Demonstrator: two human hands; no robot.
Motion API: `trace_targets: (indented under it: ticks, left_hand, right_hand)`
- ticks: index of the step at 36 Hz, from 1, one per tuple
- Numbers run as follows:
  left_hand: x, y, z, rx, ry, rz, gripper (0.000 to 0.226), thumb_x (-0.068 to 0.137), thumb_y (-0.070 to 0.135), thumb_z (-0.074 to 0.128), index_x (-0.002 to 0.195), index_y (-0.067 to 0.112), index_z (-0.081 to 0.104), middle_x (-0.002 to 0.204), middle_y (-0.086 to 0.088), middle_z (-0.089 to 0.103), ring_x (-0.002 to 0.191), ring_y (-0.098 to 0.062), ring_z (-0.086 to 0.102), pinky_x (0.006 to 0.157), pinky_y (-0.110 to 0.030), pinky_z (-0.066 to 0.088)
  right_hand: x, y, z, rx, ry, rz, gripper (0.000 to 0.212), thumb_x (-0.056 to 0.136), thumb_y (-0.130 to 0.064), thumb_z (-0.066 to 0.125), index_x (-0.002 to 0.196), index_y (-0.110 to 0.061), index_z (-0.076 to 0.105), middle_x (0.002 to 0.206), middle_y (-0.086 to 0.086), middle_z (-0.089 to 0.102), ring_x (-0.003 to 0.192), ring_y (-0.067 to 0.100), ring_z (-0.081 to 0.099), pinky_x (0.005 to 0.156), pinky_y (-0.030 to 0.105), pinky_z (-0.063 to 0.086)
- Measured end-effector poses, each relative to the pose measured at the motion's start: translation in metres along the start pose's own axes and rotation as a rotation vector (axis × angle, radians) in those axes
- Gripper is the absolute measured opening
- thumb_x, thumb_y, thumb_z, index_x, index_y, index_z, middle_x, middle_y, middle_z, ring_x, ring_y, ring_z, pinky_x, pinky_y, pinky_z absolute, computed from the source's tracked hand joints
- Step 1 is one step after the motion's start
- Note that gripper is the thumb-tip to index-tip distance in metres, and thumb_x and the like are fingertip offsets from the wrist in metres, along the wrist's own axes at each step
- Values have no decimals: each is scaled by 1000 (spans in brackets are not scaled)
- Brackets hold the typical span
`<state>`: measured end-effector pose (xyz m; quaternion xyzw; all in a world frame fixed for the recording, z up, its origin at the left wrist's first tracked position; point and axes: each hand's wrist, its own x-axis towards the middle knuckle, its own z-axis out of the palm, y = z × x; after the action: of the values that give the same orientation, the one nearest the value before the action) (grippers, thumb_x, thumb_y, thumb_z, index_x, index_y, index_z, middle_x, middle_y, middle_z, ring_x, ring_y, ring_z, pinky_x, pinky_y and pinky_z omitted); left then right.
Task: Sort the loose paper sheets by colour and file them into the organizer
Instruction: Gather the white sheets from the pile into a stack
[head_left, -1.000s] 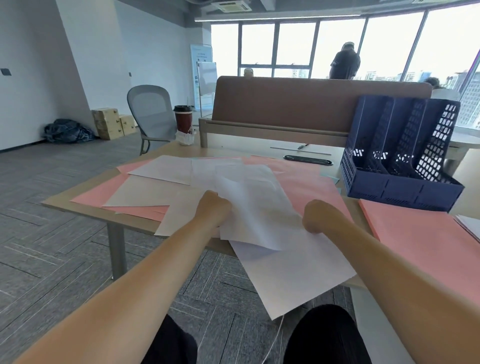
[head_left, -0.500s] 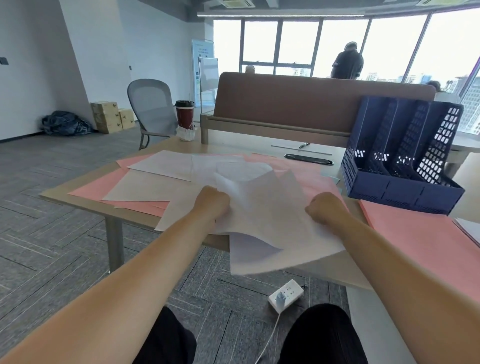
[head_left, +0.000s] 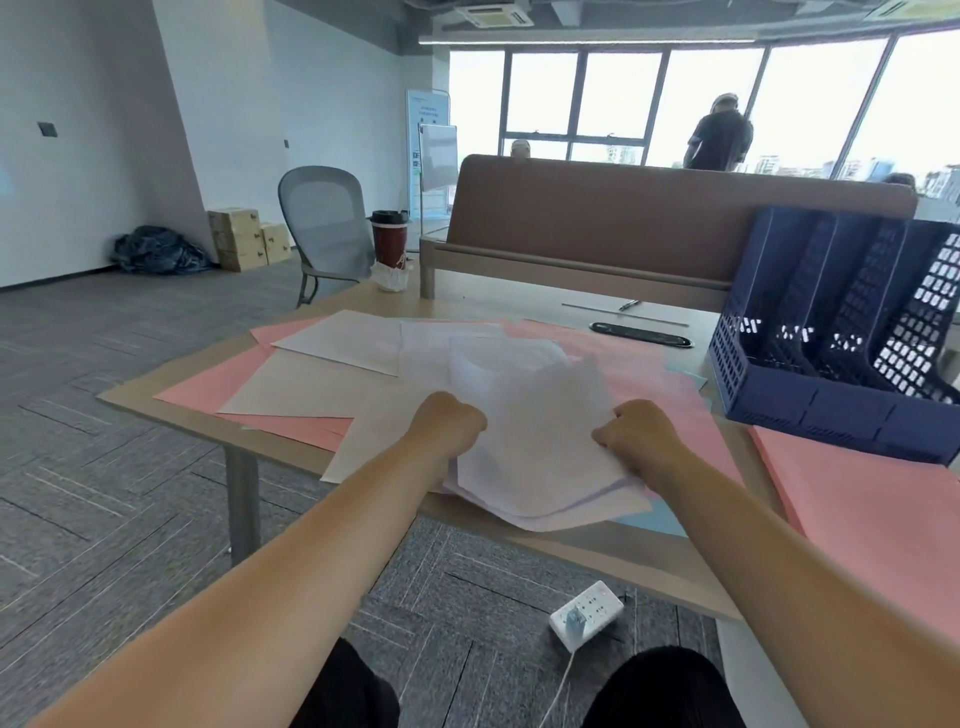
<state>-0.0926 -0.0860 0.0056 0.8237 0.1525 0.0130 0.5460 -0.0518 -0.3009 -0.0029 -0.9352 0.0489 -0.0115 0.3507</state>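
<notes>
Both hands clutch the white stack (head_left: 540, 447) at the desk (head_left: 613, 556) near edge: left hand (head_left: 449, 426) on its left side, right hand (head_left: 636, 434) on its right, fingers probably tucked under. Organizer (head_left: 810, 415) by the right edge, pink sheets (head_left: 649, 374) beneath.

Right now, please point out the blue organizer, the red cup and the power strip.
blue organizer (head_left: 831, 423): head view, front wall.
red cup (head_left: 388, 245): head view, middle of its side.
power strip (head_left: 587, 616): head view, white top face.
</notes>
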Motion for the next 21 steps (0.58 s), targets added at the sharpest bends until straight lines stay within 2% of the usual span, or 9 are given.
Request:
trace_targets:
  ticks: [3,6,9,11,13,16,18,20,21]
  left_hand:
    - [11,0,-5,-60,26,-18,34,92,1,53,68,15,33,73,-5,34,60,-18,31,66,-33,30]
    - [21,2,-9,-65,45,-27,7,92,1,53,91,4,46,84,-9,45,65,-19,42,64,-30,35]
    - [36,5,-10,-59,60,15,15,88,-1,56,97,10,48,87,-7,50,79,-25,51,69,-30,41]
    - [47,6,-9,-29,93,56,13,85,-2,57,84,11,52,80,-4,50,79,-23,50,64,-26,38]
    - [58,7,-8,9,141,73,26,80,-3,56,61,10,44,63,-4,42,65,-25,44,49,-24,28]
    - [76,9,-6,13,177,63,36,80,-3,55,55,11,33,57,-4,31,50,-21,31,35,-21,19]
    - [85,12,-5,-12,178,9,22,82,1,56,63,6,46,60,-5,41,52,-19,41,38,-20,28]
    - [93,12,-5,-87,186,-29,6,78,6,58,79,1,57,70,-10,53,65,-26,54,52,-22,37]
    - [97,11,-4,-126,181,-49,13,74,9,59,84,0,58,75,-12,56,71,-28,56,60,-26,40]
  right_hand:
    - [7,0,2,5,45,-49,18,85,-6,60,68,-3,53,68,13,51,62,27,46,51,32,28]
    - [16,-4,5,44,79,-68,24,87,-7,56,65,-7,46,67,14,48,60,26,42,52,33,26]
    - [31,-9,8,71,91,-77,19,87,-9,55,69,-5,52,71,13,54,64,28,48,53,32,30]
    - [42,-12,12,74,89,-73,16,87,-13,55,75,-3,60,78,13,62,70,30,55,55,31,35]
    - [55,-17,15,58,76,-76,14,87,-14,56,80,-4,63,83,13,65,76,32,59,58,31,38]
    - [73,-26,21,3,57,-91,12,88,-15,55,84,-5,61,81,9,61,77,31,57,57,30,37]
    - [83,-30,23,-29,54,-72,8,86,-12,54,83,-6,58,80,9,58,77,31,55,56,29,35]
    - [90,-32,26,-36,46,-39,6,83,-7,53,82,-5,58,80,10,57,78,32,55,59,29,37]
    - [92,-32,27,-41,49,-28,6,82,-5,52,78,-7,56,77,9,55,77,32,54,59,29,37]
